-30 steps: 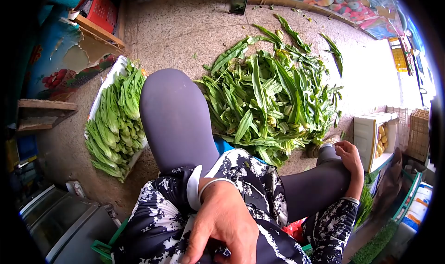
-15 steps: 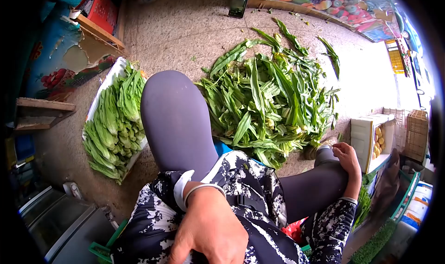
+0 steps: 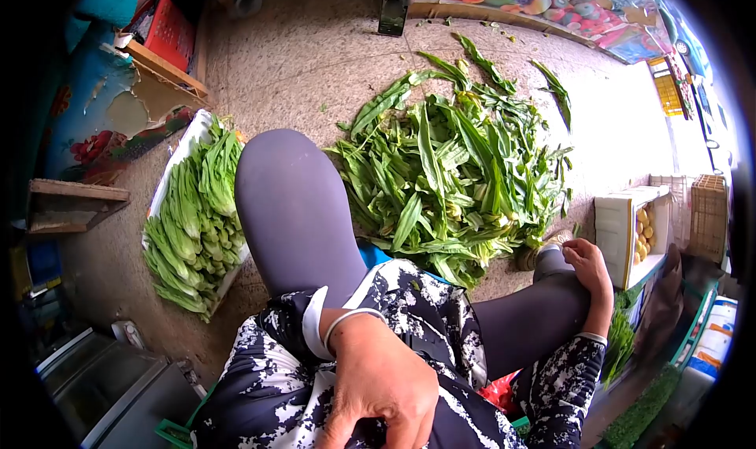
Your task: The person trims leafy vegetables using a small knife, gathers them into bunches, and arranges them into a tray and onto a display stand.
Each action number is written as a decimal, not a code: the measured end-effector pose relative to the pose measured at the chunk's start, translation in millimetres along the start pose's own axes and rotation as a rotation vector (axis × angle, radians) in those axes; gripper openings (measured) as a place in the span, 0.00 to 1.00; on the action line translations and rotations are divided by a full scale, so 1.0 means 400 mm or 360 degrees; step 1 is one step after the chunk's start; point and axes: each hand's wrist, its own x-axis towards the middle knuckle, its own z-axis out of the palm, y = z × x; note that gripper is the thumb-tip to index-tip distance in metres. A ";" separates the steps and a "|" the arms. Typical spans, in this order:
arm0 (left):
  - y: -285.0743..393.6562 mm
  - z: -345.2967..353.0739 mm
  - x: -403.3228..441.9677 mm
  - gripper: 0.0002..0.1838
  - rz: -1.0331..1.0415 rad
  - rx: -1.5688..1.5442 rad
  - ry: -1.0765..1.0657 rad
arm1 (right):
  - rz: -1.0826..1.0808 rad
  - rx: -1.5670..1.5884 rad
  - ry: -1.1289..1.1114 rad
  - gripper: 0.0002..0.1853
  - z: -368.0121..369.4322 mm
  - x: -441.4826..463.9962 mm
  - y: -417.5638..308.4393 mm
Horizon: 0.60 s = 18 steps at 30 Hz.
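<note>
My left hand (image 3: 386, 390), a white band round its wrist, is bent down close to my patterned top (image 3: 291, 394). Its fingers curve out past the bottom edge, so their tips and anything in them are hidden. On my right leg rests my right hand (image 3: 589, 269), fingers relaxed and loosely bent, with nothing visible in them. Past my knees, a wide heap of loose green leaves (image 3: 449, 173) is spread over the floor. Left of my raised left knee (image 3: 295, 197), trimmed leafy green vegetables (image 3: 193, 220) lie side by side in a white tray (image 3: 167, 161).
A white foam box (image 3: 618, 236) at the right has round yellowish produce in it. Beyond it stand plastic crates (image 3: 709, 217). A small dark device (image 3: 391, 12) stands at the far side of the floor. A wooden ledge (image 3: 79, 189) juts out at the left.
My left hand has shifted slightly right and down. The whole view has tilted a little. My right hand stays on my leg, and the leaves and tray have not been moved.
</note>
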 end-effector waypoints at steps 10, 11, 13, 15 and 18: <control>-0.023 0.017 0.011 0.22 0.0153 -0.0111 0.0316 | 0.0029 0.0081 -0.0022 0.12 0.002 0.007 0.017; -0.025 0.017 0.011 0.22 0.0201 -0.0157 0.0354 | 0.0046 0.0097 -0.0017 0.12 0.002 0.008 0.018; -0.020 0.007 0.005 0.22 0.0164 -0.0145 0.0210 | 0.0064 0.0111 -0.0014 0.12 0.004 0.008 0.017; -0.029 0.012 -0.003 0.22 0.0078 -0.0088 0.0029 | 0.0064 0.0112 -0.0014 0.12 0.004 0.007 0.013; -0.058 0.040 -0.012 0.31 0.0076 0.0017 0.0203 | 0.0049 0.0094 -0.0024 0.12 0.004 0.006 0.011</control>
